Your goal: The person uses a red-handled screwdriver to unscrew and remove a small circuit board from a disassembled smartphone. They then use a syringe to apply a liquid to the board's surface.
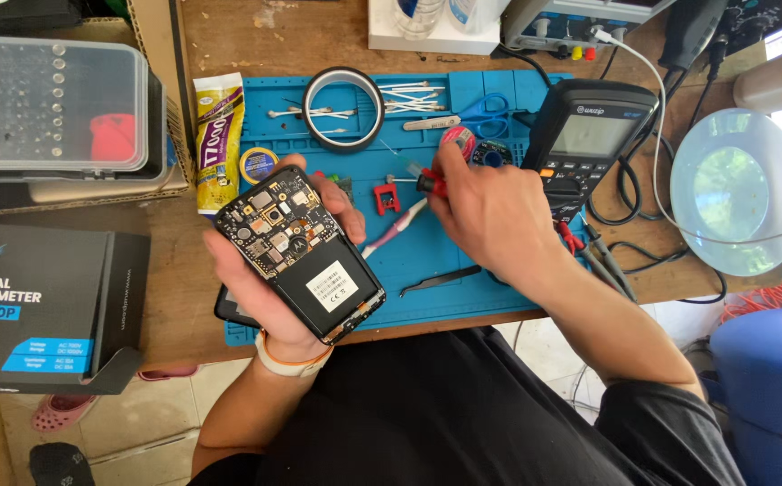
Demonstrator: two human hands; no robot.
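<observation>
Resting on wooden bench [256, 36], blue mat [463, 279]; left hand [269, 270] grips opened phone [299, 252], right hand [490, 211] pinches red-handled screwdriver [429, 183]

black clothing, pale wristband [290, 360], bare forearms

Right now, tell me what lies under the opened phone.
The left hand holds the opened phone from beneath, over the blue work mat. A dark flat piece peeks out at the wrist; what it is stays hidden.

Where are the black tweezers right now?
In the head view, the tweezers lie on the blue mat near its front edge, between the opened phone and the right forearm.
</observation>
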